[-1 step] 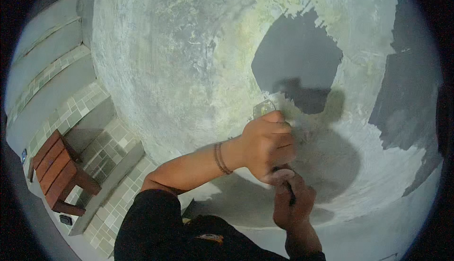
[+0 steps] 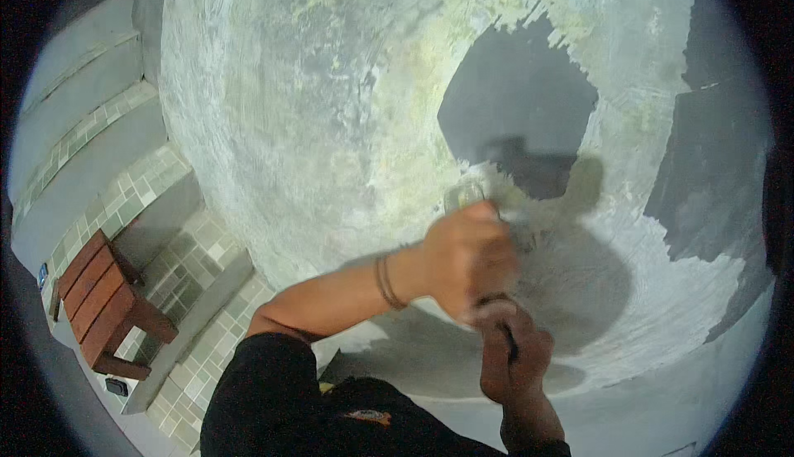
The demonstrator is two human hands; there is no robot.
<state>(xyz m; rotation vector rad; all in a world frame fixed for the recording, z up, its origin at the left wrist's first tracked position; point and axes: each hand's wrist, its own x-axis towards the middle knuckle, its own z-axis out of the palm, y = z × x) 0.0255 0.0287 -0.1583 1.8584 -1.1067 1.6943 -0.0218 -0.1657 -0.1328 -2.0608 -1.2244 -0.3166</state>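
My left hand (image 2: 470, 258), blurred by motion, is closed around a scraper whose flat metallic blade (image 2: 465, 197) shows above the knuckles. The blade lies against the patchy wall (image 2: 331, 167), just below and left of a smooth dark grey patch (image 2: 521, 97). Right beneath the left fist, my right hand (image 2: 517, 349) is closed too. A dark strip, seemingly the lower end of the scraper's handle, shows between its fingers. Most of the handle is hidden inside the two hands.
At the lower left stands a reddish-brown slatted wooden stool (image 2: 103, 296), with a small black object (image 2: 117, 386) near it. Tiled steps (image 2: 136, 180) climb along the left. Another dark grey area (image 2: 719, 143) covers the wall at the right. Shadows of my arms and head fall on the wall.
The left hand and blade have shifted very slightly and are more blurred now. The right hand stays pressed close beneath the left.
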